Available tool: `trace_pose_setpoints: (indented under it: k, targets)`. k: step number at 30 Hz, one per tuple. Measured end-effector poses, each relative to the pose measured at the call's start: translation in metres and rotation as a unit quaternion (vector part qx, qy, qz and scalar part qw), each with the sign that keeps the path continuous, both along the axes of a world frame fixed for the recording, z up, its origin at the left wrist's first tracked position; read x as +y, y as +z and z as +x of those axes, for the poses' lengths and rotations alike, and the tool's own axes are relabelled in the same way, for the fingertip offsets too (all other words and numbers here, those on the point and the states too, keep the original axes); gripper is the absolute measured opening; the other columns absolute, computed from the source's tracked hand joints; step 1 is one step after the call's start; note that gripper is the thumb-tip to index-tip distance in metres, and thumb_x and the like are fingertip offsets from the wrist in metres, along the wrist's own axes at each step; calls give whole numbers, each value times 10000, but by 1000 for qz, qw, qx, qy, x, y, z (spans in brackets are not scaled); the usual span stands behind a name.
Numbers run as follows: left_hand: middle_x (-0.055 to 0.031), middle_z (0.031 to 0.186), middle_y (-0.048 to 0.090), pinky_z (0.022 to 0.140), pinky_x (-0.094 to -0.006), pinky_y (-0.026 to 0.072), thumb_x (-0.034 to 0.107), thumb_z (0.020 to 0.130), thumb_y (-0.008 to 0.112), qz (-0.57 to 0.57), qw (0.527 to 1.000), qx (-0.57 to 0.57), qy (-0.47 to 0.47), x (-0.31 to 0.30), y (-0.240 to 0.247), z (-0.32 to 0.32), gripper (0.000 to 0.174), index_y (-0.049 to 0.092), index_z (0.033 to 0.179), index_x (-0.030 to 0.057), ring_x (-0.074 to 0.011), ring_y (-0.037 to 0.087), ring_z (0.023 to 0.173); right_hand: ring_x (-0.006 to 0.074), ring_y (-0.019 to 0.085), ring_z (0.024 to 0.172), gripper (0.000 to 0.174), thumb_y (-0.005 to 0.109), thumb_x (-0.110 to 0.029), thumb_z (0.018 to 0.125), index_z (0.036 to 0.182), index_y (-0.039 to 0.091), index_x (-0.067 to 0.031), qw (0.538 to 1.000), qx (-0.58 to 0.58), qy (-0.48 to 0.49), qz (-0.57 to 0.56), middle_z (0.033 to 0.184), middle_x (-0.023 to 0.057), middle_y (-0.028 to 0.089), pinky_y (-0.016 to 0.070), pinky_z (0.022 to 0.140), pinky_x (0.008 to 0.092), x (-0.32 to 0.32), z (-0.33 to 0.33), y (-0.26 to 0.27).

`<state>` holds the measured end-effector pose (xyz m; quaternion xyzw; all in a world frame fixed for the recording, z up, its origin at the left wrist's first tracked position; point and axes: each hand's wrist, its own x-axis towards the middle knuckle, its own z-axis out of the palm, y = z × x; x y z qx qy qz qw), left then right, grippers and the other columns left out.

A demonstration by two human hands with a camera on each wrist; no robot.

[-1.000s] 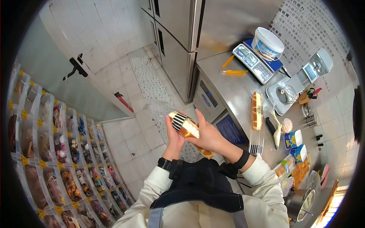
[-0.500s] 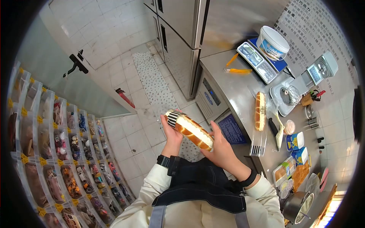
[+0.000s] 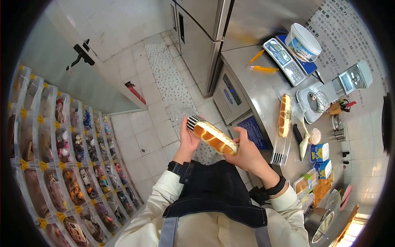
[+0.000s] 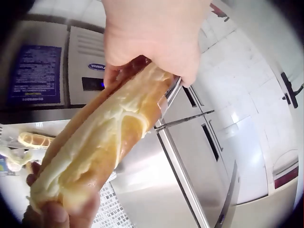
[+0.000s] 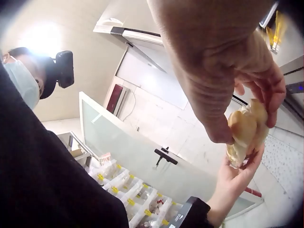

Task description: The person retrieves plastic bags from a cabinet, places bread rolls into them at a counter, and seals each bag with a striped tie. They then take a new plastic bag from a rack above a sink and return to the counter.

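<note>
A long bread roll (image 3: 216,138) with a white cream filling along its split top is held in front of the apron by both hands. A black-and-white striped band in clear wrap (image 3: 193,122) covers its far left end, gripped by my left hand (image 3: 188,139). My right hand (image 3: 246,153) pinches the bare near end between thumb and fingers. In the left wrist view the roll (image 4: 107,130) runs diagonally from one hand to the other. On the counter to the right, a second filled roll (image 3: 284,115) lies on a clear bag (image 3: 279,155) with a striped end.
Beside the second roll lie a black-handled knife (image 3: 297,133) and a piping bag (image 3: 305,142). Farther back stand a scale (image 3: 288,66), a white bucket (image 3: 302,43) and a mixer (image 3: 314,105). Blue-and-white tubs (image 3: 319,152) stand nearer. Clear bins (image 3: 70,156) line the left side.
My right hand has moved from over the roll's middle to its near end, uncovering most of the roll. My left hand still holds the striped end. The head view has shifted slightly.
</note>
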<state>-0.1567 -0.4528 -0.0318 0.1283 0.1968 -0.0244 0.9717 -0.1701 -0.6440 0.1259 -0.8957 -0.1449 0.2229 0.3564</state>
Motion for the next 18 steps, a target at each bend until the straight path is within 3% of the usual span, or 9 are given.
trace_pose_setpoints:
  k: [2, 10, 12, 16, 18]
  targets:
    - [-193, 1030, 577, 869, -429, 450, 477, 887, 403, -32, 999, -2, 19, -5, -5, -1, 548, 483, 1084, -27, -305, 566, 954, 393, 595, 834, 709, 680, -186, 667, 1214, 260, -21, 1000, -3, -1, 2, 914, 222, 583, 480, 741, 407, 4, 0, -4]
    - [-170, 985, 575, 836, -449, 464, 522, 865, 426, -48, 998, 2, 33, -15, -3, -7, 515, 459, 1063, 48, -299, 574, 911, 425, 581, 827, 706, 665, -205, 673, 1216, 267, 10, 999, -38, -2, 16, 921, 271, 569, 479, 724, 423, 21, 6, -20]
    - [-171, 987, 576, 829, -451, 468, 533, 862, 421, -46, 999, -4, 27, -17, -1, -9, 532, 460, 1072, 45, -303, 575, 908, 370, 605, 808, 729, 685, -216, 666, 1222, 272, 10, 998, -55, 2, -8, 890, 203, 575, 483, 719, 378, 27, 9, -33]
    - [-173, 987, 576, 818, -453, 474, 581, 848, 389, -24, 999, 18, 32, -17, -3, -12, 612, 462, 1101, 29, -311, 576, 901, 366, 608, 799, 769, 711, -262, 664, 1237, 272, 3, 996, -85, 23, 16, 875, 202, 583, 483, 702, 385, 35, 12, -39]
    - [-174, 987, 576, 818, -455, 474, 596, 842, 380, 3, 999, 24, 35, -11, -8, -17, 639, 465, 1107, 21, -311, 576, 900, 339, 602, 820, 729, 724, -292, 674, 1220, 337, -2, 999, -19, 46, -7, 873, 182, 594, 479, 709, 375, 39, 16, -22]
